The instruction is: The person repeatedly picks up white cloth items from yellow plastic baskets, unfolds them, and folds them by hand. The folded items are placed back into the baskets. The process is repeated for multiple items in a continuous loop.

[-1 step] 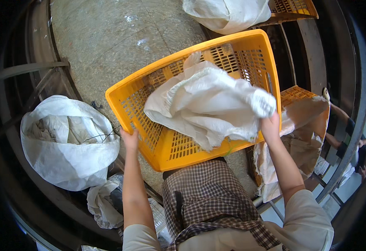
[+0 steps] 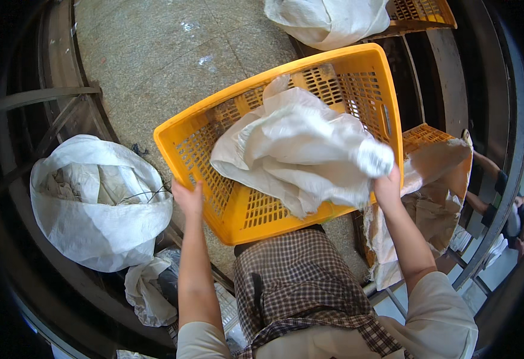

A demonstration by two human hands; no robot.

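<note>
A yellow plastic crate (image 2: 274, 81) with slotted walls stands at a slant in front of my checked apron. My left hand (image 2: 189, 196) grips its left end, with the thumb showing along the wall. A loose, crumpled white woven sack (image 2: 274, 155) lies inside; its right end is smeared by motion. By the crate's near right corner my right hand (image 2: 387, 186) is closed at that blurred end of the sack, its fingertips partly hidden there.
At the left stands a big white sack (image 2: 94, 221) with folded sacks inside. To the right is another yellow crate lined with a tan sack (image 2: 429, 209). Another white bundle (image 2: 333, 24) sits at the top by a yellow crate. Dark metal rails (image 2: 52, 99) flank the floor. Another person's arms show far right.
The crate and my left hand have shifted very slightly to the right. The sack's right end has dropped a little and its upper folds are more blurred.
</note>
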